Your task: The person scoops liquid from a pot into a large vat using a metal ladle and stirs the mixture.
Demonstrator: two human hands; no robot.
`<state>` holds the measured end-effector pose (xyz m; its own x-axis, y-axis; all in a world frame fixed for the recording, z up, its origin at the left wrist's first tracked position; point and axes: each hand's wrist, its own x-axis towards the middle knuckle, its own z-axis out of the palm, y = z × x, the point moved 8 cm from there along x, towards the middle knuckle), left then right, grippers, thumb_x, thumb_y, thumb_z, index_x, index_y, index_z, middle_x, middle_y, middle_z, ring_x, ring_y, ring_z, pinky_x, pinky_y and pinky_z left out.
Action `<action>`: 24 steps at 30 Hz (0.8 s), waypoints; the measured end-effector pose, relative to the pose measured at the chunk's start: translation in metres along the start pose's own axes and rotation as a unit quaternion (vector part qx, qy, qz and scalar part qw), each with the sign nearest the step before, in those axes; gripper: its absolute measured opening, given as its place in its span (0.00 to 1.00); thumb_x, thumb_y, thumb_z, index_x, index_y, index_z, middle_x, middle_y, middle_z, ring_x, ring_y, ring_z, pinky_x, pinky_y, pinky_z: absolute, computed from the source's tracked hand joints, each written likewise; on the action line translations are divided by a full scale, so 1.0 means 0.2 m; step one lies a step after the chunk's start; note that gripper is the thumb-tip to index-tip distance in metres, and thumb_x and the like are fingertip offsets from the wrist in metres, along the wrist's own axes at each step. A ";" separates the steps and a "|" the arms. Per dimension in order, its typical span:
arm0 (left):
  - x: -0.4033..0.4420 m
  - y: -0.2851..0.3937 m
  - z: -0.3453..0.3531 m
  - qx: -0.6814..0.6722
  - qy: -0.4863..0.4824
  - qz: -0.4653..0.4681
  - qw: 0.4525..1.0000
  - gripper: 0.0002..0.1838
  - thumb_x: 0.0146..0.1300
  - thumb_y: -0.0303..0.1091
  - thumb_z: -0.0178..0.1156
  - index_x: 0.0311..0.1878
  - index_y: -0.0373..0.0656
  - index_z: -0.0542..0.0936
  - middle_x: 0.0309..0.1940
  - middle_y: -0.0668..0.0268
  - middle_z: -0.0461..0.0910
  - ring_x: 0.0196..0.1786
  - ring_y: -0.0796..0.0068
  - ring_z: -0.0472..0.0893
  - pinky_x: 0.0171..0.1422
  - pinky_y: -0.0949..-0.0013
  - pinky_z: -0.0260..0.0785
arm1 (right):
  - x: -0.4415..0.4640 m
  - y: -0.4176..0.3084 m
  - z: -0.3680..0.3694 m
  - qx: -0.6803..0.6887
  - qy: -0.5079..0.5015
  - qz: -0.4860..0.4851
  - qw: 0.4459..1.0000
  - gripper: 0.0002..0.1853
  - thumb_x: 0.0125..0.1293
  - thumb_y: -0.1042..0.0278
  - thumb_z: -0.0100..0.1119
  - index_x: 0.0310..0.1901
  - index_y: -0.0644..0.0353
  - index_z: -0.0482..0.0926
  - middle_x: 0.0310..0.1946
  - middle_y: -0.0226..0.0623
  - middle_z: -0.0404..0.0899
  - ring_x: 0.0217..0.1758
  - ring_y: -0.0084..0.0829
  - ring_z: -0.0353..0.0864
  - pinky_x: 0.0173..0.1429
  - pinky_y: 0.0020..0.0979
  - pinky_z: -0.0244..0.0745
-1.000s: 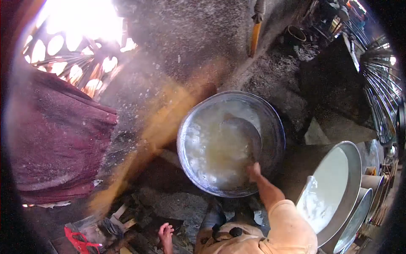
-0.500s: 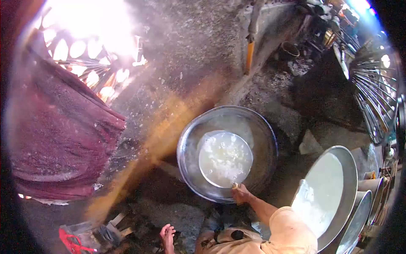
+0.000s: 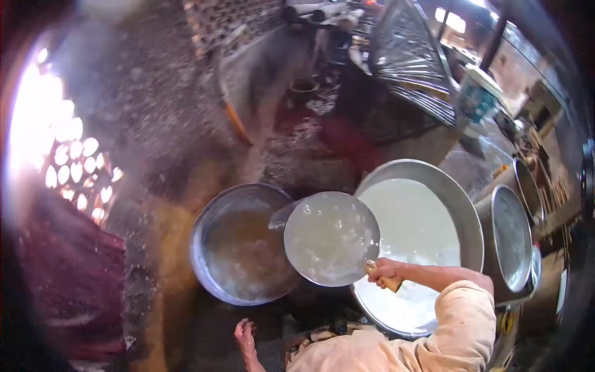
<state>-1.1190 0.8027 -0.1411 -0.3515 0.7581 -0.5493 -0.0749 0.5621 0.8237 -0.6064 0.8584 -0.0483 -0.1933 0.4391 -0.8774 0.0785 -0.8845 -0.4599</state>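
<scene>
My right hand (image 3: 385, 273) grips the wooden handle of a wide round pan (image 3: 331, 239) holding cloudy liquid with bubbles. The pan hangs between two big metal vessels, overlapping the rims of both. On its left is a dark metal basin (image 3: 204, 248) with a brownish inside, bare of white liquid. To the right stands a large metal pot (image 3: 468, 229) filled with white milky liquid, foamy near my forearm. Low in the view, my left hand (image 3: 245, 335) hangs with loosely bent fingers and holds nothing.
More metal pots (image 3: 511, 239) stand at the right. A maroon cloth (image 3: 74, 279) lies at left beside bright openings. A plastic bucket (image 3: 477, 96) is at the upper right, near a metal rack (image 3: 412, 62). A curved rod with an orange end (image 3: 237, 124) leans at the back.
My right hand has lifted the pan out of the basin and carried it right toward the milky pot. The view has turned right. My left hand remains low and holds nothing.
</scene>
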 end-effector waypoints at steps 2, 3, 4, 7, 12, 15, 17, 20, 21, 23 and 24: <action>-0.04 0.00 0.13 0.032 -0.027 0.004 0.999 0.14 0.63 0.32 0.56 0.51 0.38 0.76 0.35 0.65 0.81 0.32 0.78 0.79 0.34 0.76 0.69 | -0.13 0.17 -0.21 0.034 0.022 0.000 0.999 0.05 0.56 0.78 0.61 0.27 0.67 0.75 0.19 0.35 0.74 0.17 0.24 0.74 0.19 0.30 0.71; -0.06 0.00 0.18 0.050 -0.035 0.001 0.998 0.14 0.63 0.32 0.56 0.51 0.38 0.76 0.36 0.65 0.81 0.32 0.78 0.80 0.34 0.76 0.69 | -0.18 0.27 -0.32 0.039 0.049 0.003 0.998 0.05 0.56 0.78 0.61 0.28 0.68 0.75 0.19 0.36 0.74 0.17 0.25 0.74 0.19 0.30 0.71; -0.10 0.00 0.23 0.069 -0.041 -0.004 0.997 0.15 0.63 0.33 0.56 0.51 0.38 0.75 0.37 0.64 0.81 0.33 0.77 0.80 0.34 0.76 0.69 | -0.22 0.39 -0.41 0.044 0.075 0.008 0.996 0.05 0.56 0.78 0.61 0.28 0.69 0.76 0.19 0.36 0.74 0.17 0.26 0.74 0.19 0.30 0.71; -0.16 0.03 0.36 0.091 -0.066 0.003 0.994 0.14 0.64 0.33 0.56 0.51 0.39 0.76 0.37 0.65 0.81 0.33 0.78 0.80 0.33 0.75 0.69 | -0.23 0.73 -0.65 0.094 0.124 0.006 0.988 0.04 0.56 0.79 0.59 0.30 0.68 0.74 0.21 0.38 0.74 0.16 0.27 0.73 0.19 0.31 0.72; -0.22 0.12 0.49 0.142 -0.087 0.020 0.986 0.14 0.63 0.32 0.56 0.51 0.40 0.75 0.36 0.66 0.81 0.32 0.79 0.80 0.31 0.77 0.68 | -0.19 1.20 -0.89 0.141 0.201 -0.012 0.969 0.05 0.53 0.78 0.62 0.26 0.68 0.75 0.18 0.39 0.73 0.15 0.31 0.74 0.19 0.35 0.73; -0.19 0.15 0.53 0.182 -0.102 0.048 0.977 0.18 0.64 0.37 0.56 0.54 0.41 0.74 0.37 0.64 0.81 0.31 0.76 0.80 0.31 0.74 0.69 | -0.13 1.40 -0.93 0.235 0.215 -0.044 0.947 0.07 0.51 0.77 0.61 0.22 0.64 0.72 0.15 0.39 0.72 0.14 0.32 0.74 0.19 0.34 0.72; -0.21 0.21 0.59 0.205 -0.105 0.061 0.971 0.17 0.64 0.36 0.56 0.54 0.40 0.74 0.37 0.64 0.81 0.31 0.77 0.80 0.31 0.75 0.69 | -0.04 1.53 -0.95 0.228 0.228 -0.080 0.943 0.07 0.51 0.74 0.62 0.22 0.65 0.73 0.15 0.38 0.73 0.15 0.31 0.75 0.19 0.33 0.72; -0.27 0.32 0.69 0.222 -0.108 0.070 0.967 0.15 0.63 0.32 0.55 0.51 0.38 0.74 0.36 0.63 0.81 0.30 0.78 0.79 0.30 0.78 0.68 | 0.14 1.69 -0.91 0.302 0.253 -0.050 0.918 0.06 0.51 0.74 0.62 0.23 0.66 0.75 0.16 0.38 0.74 0.15 0.30 0.75 0.18 0.32 0.71; -0.29 0.35 0.71 0.222 -0.102 0.067 0.967 0.14 0.63 0.32 0.54 0.50 0.37 0.74 0.36 0.63 0.81 0.30 0.78 0.79 0.29 0.78 0.68 | 0.17 1.70 -0.87 0.311 0.235 -0.060 0.919 0.05 0.55 0.79 0.60 0.25 0.63 0.74 0.17 0.36 0.73 0.18 0.28 0.75 0.21 0.33 0.72; -0.29 0.38 0.74 0.229 -0.107 0.068 0.965 0.14 0.63 0.30 0.54 0.51 0.36 0.74 0.36 0.63 0.81 0.30 0.78 0.80 0.29 0.78 0.68 | 0.26 1.71 -0.77 0.384 0.228 -0.069 0.892 0.05 0.55 0.79 0.59 0.26 0.63 0.73 0.17 0.36 0.72 0.18 0.28 0.74 0.21 0.32 0.72; -0.28 0.38 0.75 0.234 -0.108 0.069 0.964 0.14 0.63 0.30 0.54 0.51 0.36 0.74 0.36 0.63 0.81 0.30 0.78 0.80 0.29 0.78 0.68 | 0.31 1.71 -0.72 0.449 0.224 -0.078 0.861 0.04 0.56 0.79 0.58 0.27 0.63 0.73 0.17 0.36 0.72 0.17 0.28 0.73 0.20 0.32 0.71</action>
<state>-0.9662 0.8533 -0.0686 -0.1220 0.8590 -0.4972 0.4063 0.5003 0.7646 -0.4506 0.6058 -0.2791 0.2790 0.4031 -0.8716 -0.7421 -0.4855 -0.4621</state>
